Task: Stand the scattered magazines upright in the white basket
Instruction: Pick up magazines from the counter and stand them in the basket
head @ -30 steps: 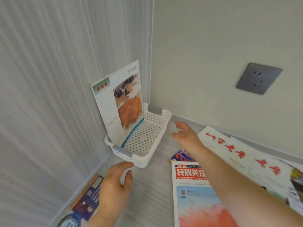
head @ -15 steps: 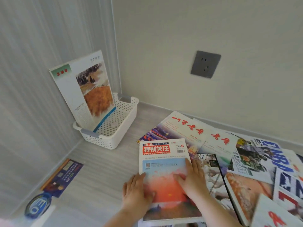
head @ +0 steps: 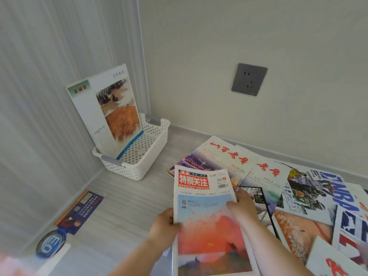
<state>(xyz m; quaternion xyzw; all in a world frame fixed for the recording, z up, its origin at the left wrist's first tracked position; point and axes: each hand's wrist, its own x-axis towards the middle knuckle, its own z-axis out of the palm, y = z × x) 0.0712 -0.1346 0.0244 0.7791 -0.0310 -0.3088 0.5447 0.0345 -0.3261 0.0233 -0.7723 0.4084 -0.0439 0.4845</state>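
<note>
The white perforated basket (head: 147,162) sits in the corner of the floor. One magazine with an orange landscape cover (head: 107,110) stands upright in it, leaning on the left wall. A magazine with a red title block and sunset cover (head: 207,220) is held in front of me. My left hand (head: 165,224) grips its left edge, thumb on the cover. My right hand (head: 243,208) grips its right edge, fingers on top. Several more magazines (head: 298,188) lie spread flat on the floor to the right.
A dark blue leaflet (head: 79,212) and a round blue sticker (head: 50,244) lie on the floor by the left wall. A grey wall socket (head: 249,79) is on the back wall. Bare grey floor (head: 127,208) lies between me and the basket.
Both hands went from the basket to the sunset magazine, pressed flat on its cover, and now grip it by its two side edges. The view has swung right.
</note>
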